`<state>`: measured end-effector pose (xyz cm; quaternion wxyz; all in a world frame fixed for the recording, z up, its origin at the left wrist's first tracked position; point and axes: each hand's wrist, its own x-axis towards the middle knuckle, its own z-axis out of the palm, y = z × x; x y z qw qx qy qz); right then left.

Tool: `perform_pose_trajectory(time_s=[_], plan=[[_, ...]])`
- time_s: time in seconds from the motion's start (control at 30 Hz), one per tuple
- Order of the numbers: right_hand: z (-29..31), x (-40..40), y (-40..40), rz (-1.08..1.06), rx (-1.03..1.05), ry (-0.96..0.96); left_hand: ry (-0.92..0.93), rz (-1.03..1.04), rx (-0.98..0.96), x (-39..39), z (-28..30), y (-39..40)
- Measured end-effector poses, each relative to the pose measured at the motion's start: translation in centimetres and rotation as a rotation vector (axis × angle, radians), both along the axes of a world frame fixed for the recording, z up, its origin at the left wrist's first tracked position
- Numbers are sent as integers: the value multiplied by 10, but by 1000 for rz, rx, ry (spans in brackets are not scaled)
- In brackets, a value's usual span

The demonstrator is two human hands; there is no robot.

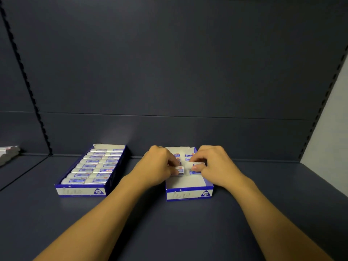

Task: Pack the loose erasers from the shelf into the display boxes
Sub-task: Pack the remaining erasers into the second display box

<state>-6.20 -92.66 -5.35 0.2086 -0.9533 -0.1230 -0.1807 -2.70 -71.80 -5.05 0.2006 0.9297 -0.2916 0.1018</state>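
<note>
Erasers: left hand [160, 166] pinches one [179, 170], right hand [212, 164] pinches another [194, 164], over half-filled box [189, 194]; full box [82, 191] left.

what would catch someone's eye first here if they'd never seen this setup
Probably the two hands meeting over the right display box at the centre of the dark shelf: the left hand and right hand each pinch an eraser above its half-filled interior. Next, the left display box beside it, packed with two neat rows of erasers.
</note>
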Motion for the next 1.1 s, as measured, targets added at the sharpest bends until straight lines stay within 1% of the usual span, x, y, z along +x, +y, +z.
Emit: perform_pose_trajectory(time_s=[0.1, 0.27, 0.43, 0.57, 0.67, 0.9, 1.03, 1.1], plan=[[-4, -2, 5, 3, -105, 10, -23, -5, 29, 1, -2, -5], [-4, -3, 6, -17, -146, 2, -29, 20, 76, -2, -5, -11], [-2, -3, 8, -28, -215, 4, -86, 60, 200, -4, -4, -14], [-1, -4, 13, -36, -286, 12, -169, 143, 351, -9, -3, -22], [1, -7, 17, -42, -344, 21, -199, 144, 440, -13, -3, -30], [7, -13, 22, -58, -356, 45, -310, 117, 455, -11, -6, -28], [10, -14, 23, -66, -361, 66, -291, 127, 425, -10, -7, -25], [10, -13, 23, -68, -364, 72, -275, 138, 379, -9, -10, -23]])
